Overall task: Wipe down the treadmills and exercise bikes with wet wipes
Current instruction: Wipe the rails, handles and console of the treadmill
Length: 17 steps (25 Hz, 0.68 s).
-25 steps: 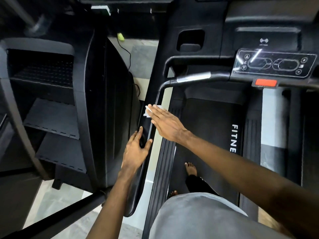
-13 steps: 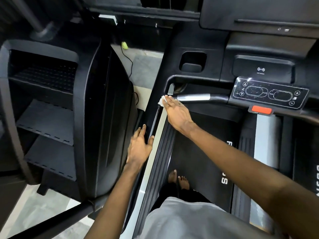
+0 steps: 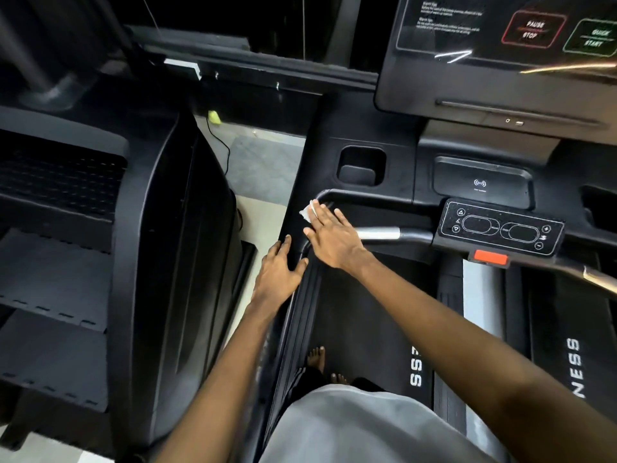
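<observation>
I stand on a black treadmill point(image 3: 367, 312). My right hand point(image 3: 330, 235) lies flat, fingers straight, pressing a white wet wipe point(image 3: 307, 212) onto the curved corner of the left handrail point(image 3: 334, 195). Only a small edge of the wipe shows past my fingertips. My left hand point(image 3: 277, 272) rests open on the side rail just below, fingers spread, thumb over the rail's inner edge. The silver grip section point(image 3: 379, 233) of the crossbar sits right of my right hand.
A control panel point(image 3: 500, 228) with a red stop tab point(image 3: 490, 257) lies to the right, a large screen point(image 3: 500, 45) above it. A second black machine point(image 3: 150, 262) stands close on the left. A narrow strip of floor with a cable point(image 3: 220, 145) runs between them.
My right hand slid the wipe forward along the left rail up to its curved front corner. My left hand followed forward along the rail. The view tilted up, showing the screen.
</observation>
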Tool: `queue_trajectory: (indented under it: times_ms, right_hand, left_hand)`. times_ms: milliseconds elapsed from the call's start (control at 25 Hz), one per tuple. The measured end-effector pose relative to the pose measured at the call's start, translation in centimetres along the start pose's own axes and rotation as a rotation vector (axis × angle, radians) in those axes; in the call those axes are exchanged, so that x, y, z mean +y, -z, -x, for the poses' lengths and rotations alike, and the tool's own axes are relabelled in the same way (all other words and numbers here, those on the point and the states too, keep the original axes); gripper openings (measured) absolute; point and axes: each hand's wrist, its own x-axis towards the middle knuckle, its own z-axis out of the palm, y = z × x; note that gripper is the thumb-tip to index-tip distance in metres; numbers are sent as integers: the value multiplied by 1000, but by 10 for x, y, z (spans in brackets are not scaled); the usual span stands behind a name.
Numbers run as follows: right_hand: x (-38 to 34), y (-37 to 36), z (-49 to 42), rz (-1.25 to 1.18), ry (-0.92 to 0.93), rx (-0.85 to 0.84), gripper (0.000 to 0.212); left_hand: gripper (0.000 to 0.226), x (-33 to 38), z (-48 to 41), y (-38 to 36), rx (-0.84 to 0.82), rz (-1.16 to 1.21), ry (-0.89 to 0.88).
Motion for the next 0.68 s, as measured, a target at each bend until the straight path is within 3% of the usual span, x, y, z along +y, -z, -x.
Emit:
queue_trajectory:
  times_ms: [240, 400, 560, 680]
  right_hand:
    - [12, 7, -23, 86, 122, -23, 57]
    - [29, 23, -48, 22, -7, 36, 58]
    - [42, 26, -59, 144, 165, 13, 52]
    - [62, 42, -80, 76, 21, 84, 49]
  left_hand:
    - [73, 3, -13, -3, 20, 52, 30]
    - [74, 11, -30, -3, 32, 93, 75]
    - [77, 24, -45, -5, 42, 125, 138]
    - [80, 36, -60, -4, 52, 135, 170]
